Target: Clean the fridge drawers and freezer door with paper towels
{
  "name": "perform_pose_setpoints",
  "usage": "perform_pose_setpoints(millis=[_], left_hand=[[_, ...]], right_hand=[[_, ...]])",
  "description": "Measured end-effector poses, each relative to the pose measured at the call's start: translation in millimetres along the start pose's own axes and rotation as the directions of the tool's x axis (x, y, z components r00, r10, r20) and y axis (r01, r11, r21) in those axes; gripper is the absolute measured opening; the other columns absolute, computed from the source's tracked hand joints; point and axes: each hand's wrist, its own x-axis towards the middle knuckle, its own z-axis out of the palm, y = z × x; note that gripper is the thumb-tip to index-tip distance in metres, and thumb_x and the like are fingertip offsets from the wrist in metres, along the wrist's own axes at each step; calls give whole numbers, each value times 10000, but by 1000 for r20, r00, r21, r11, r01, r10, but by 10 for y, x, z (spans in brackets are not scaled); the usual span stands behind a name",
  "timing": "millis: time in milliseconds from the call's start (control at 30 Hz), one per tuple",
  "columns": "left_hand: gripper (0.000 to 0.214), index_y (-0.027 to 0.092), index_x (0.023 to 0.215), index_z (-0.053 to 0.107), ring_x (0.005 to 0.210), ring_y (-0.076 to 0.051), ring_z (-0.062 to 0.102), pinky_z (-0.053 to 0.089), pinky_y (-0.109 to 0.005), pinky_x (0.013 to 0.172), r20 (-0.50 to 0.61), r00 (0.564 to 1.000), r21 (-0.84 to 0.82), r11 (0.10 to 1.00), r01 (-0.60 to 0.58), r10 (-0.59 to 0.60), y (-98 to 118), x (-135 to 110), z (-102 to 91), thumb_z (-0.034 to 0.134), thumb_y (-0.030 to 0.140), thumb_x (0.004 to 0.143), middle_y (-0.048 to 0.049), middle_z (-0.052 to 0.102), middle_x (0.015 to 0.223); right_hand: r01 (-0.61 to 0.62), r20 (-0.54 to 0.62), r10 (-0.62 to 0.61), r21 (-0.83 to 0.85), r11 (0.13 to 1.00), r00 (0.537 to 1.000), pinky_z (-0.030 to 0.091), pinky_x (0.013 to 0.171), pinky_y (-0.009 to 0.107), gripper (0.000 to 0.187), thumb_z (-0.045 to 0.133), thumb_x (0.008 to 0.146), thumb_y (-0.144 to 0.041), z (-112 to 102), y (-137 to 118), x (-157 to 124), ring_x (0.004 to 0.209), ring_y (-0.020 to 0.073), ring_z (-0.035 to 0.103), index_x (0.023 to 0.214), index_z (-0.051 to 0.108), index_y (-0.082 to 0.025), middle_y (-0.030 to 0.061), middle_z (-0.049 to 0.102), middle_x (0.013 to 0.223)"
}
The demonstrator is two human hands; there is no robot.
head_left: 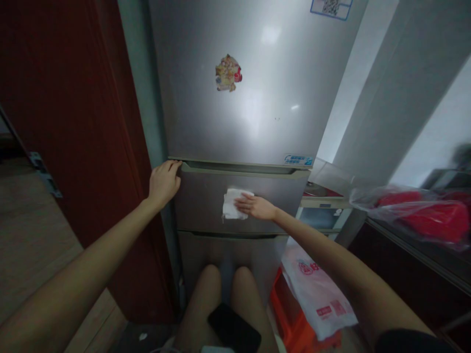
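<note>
A silver fridge [206, 132] fills the middle of the head view. Its middle drawer [206, 201] has a recessed grip along the top. My left hand [164, 184] is at that drawer's upper left corner, fingers bent over the edge and thumb on the side. Against the drawer front, my right hand [257, 206] presses a folded white cloth [231, 203], its fingers laid out over the cloth's right part. A thin thread hangs from the cloth's lower left corner. The lower drawer [198, 250] sits just beneath, in front of my knees.
A black phone [234, 327] lies on my lap. To the right, an orange stool [290, 309] bears a white plastic bag [320, 289], and a clear bag with red contents [423, 211] rests on a counter. A dark red wooden door [84, 147] stands to the left.
</note>
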Motion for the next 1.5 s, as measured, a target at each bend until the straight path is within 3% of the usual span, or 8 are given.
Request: perform_pose_setpoints(millis=[200, 300, 500, 667, 833, 1033, 1133, 1500], left_hand=[[461, 159, 1262, 498, 1182, -289, 513, 397, -418, 961, -5, 1000, -14, 1000, 13, -13, 3, -1, 12, 416, 136, 809, -126, 574, 1243], [454, 160, 1254, 502, 1172, -287, 518, 401, -413, 955, 0, 1000, -1, 1000, 7, -7, 0, -4, 13, 412, 134, 810, -120, 579, 1233], [457, 152, 1257, 499, 1148, -297, 529, 409, -426, 937, 5, 1000, 15, 1000, -12, 12, -12, 0, 11, 407, 126, 810, -125, 579, 1224], [461, 147, 1257, 501, 1150, -298, 523, 408, -434, 941, 5, 1000, -7, 1000, -11, 11, -19, 2, 16, 410, 125, 806, -134, 576, 1229], [461, 150, 1259, 502, 1155, -298, 522, 402, -437, 951, 3, 1000, -21, 1000, 3, -3, -18, 3, 24, 406, 127, 809, -133, 574, 1231], [455, 164, 1259, 506, 1169, -296, 517, 396, -436, 965, 6, 1000, -28, 1000, 12, -11, -6, -2, 18, 409, 134, 815, -129, 578, 1228], [451, 162, 1266, 498, 1173, -304, 514, 398, -445, 960, 2, 1000, -28, 1000, 11, -11, -6, -7, 15, 403, 142, 826, -135, 575, 1231], [460, 143, 1266, 502, 1165, -298, 513, 397, -442, 950, 21, 1000, -22, 1000, -7, 8, -16, 5, -9, 406, 132, 816, -137, 566, 1250]], right_hand=[[-292, -255, 271, -45, 955, 928, 201, 1179, 460, 378, 331, 980, -175, -377, 221, 370, 1413, 166, 185, 1332, 464, -201, 49, 398, 1446], [-329, -293, 311, -13, 944, 904, 242, 1159, 487, 383, 314, 982, -166, -107, -41, 461, 1416, 182, 173, 1337, 455, -183, 69, 391, 1449], [-146, -125, 150, 43, 988, 981, 325, 1118, 487, 317, 378, 968, -182, 738, -696, 287, 1360, 199, 331, 1227, 559, -153, 69, 498, 1369], [20, -6, -20, 85, 996, 1000, 337, 1121, 406, 230, 481, 931, -202, 955, -828, 56, 1283, 148, 448, 1083, 648, -160, 69, 587, 1275], [45, -13, -44, 58, 997, 999, 273, 1153, 434, 261, 438, 945, -178, 554, -450, 185, 1321, 173, 398, 1114, 633, -143, 72, 587, 1274], [-180, -219, 166, -47, 983, 962, 239, 1162, 472, 342, 361, 971, -168, -297, 180, 579, 1394, 179, 252, 1275, 519, -180, 56, 456, 1406], [-307, -311, 287, -16, 952, 906, 244, 1160, 482, 370, 337, 978, -175, -422, 202, 713, 1406, 179, 214, 1320, 475, -189, 62, 417, 1434], [-44, -10, 45, 44, 998, 999, 371, 1100, 445, 284, 430, 950, -193, 856, -868, 568, 1267, 201, 469, 1158, 613, -131, 78, 574, 1286]])
